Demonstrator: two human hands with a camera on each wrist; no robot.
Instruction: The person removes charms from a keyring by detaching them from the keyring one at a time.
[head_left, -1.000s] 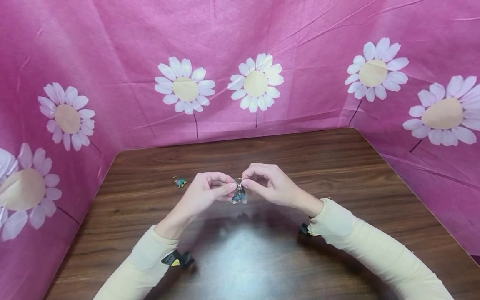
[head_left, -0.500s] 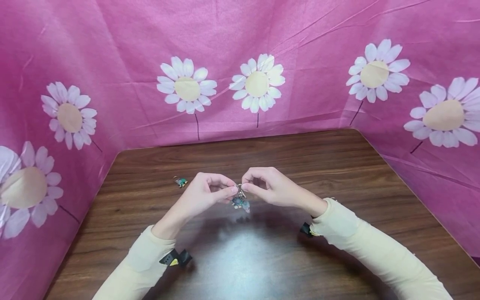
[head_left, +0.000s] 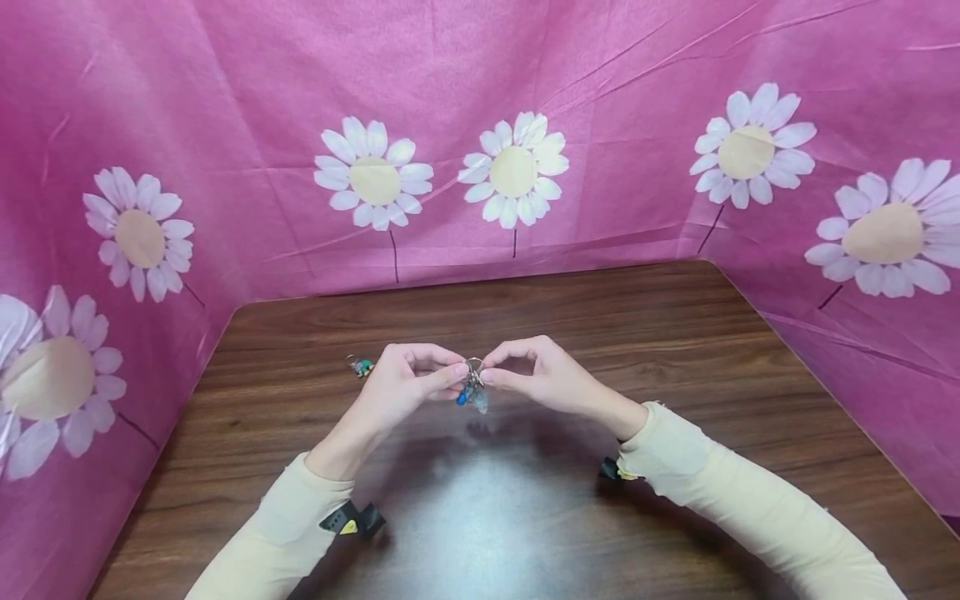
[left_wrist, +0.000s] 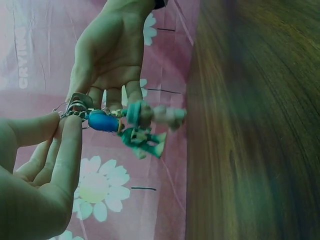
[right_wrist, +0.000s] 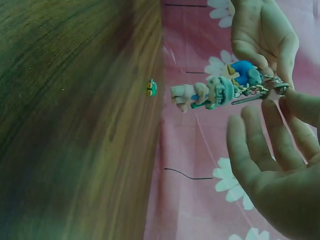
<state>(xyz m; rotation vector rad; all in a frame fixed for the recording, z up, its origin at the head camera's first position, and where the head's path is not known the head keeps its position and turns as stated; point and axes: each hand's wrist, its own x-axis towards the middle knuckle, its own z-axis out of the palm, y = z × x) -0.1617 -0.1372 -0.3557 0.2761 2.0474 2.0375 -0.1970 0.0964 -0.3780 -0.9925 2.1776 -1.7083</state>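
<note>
Above the middle of the table, both hands hold a metal key ring [head_left: 476, 363] with small figure charms hanging from it. My left hand [head_left: 401, 385] pinches its left side between thumb and fingers. On the opposite side, the thumb and forefinger of my right hand [head_left: 558, 379] pinch the ring. The left wrist view shows a blue charm [left_wrist: 104, 121] and a green figure [left_wrist: 142, 140] on short chains. A pale figure with a teal top [right_wrist: 220, 91] dangles in the right wrist view. Fingers partly cover the ring's metal parts.
A separate keychain with a green figure [head_left: 362, 367] lies on the dark wood table [head_left: 285, 333], just beyond my left hand. Pink cloth [head_left: 450, 75] printed with white daisies stands along the back and both sides. Black straps [head_left: 348, 518] sit at the sleeves.
The ring has turned between the fingers and the charms have swung. A blue charm now shows beneath it in the head view. Both hands have shifted only slightly.
</note>
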